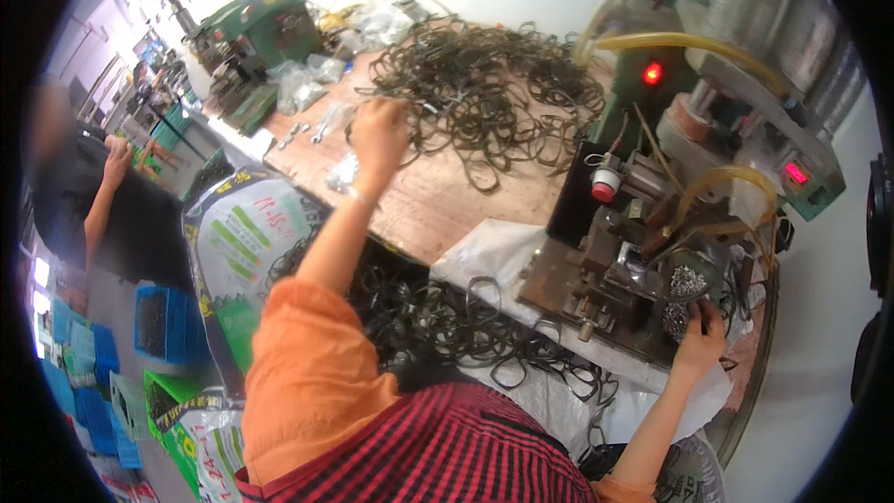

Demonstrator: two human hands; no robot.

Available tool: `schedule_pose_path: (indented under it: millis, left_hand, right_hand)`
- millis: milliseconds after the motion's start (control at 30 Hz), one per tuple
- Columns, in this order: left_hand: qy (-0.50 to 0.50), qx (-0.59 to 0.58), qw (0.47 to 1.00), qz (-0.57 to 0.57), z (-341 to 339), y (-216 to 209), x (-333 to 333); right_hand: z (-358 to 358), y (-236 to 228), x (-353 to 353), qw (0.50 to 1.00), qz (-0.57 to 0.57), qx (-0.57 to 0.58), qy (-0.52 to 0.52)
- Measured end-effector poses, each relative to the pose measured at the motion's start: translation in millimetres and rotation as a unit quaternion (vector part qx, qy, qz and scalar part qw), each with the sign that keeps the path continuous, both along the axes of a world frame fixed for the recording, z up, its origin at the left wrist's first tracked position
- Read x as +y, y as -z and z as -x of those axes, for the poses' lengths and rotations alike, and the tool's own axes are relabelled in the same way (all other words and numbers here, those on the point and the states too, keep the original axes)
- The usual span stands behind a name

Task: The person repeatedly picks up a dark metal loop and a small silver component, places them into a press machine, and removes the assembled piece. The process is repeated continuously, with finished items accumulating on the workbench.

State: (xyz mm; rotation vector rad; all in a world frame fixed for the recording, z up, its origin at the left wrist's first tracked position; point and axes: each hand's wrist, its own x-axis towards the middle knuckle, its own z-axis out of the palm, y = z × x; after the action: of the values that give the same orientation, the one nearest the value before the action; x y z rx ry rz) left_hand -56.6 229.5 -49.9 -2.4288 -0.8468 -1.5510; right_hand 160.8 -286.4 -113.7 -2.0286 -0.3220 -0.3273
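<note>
The orange sleeve (pixel 307 373) leads to the left hand (pixel 378 130), fingers closed in the tangled black loops (pixel 484 84) on the counter (pixel 438 196) — best tease one free while the right hand (pixel 700 335), fingers curled, steadies at the small press (pixel 633 251).

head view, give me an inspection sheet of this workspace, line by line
surface: wooden bench, partly bare, white sheet at its near edge
job's things: big tangled pile of dark rings on the bench; more rings in a sack below; small press machine with a dish of small metal parts
clutter: clear plastic bags, loose metal bits
grippers: left hand reaching into the ring pile; right hand at the dish, grip unclear
cables: yellowish hoses over the machine
surroundings: green machine, printed sack, blue crates, another person at left
</note>
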Motion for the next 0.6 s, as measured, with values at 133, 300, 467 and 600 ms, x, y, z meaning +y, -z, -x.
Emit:
schedule_pose_path:
  millis: [133,300,467,600]
  left_hand:
    - [-0.219,0.180,0.948,0.143,-3.2,38.0,117.8]
    - [-0.331,0.180,0.905,0.196,-9.6,109.5,144.3]
    - [0.005,0.129,0.980,0.154,-21.8,66.3,33.5]
    - [0.082,0.095,0.984,0.125,-23.2,23.6,-44.8]
  right_hand:
    - [-9.7,0.3,18.5,1.000,-0.025,0.001,0.006]
    - [15.3,-7.2,-8.8,0.998,0.007,0.000,0.061]
    - [53.2,-14.0,-57.1,0.990,-0.004,0.027,0.135]
    - [68.8,-51.5,-15.7,0.999,-0.021,-0.002,0.029]
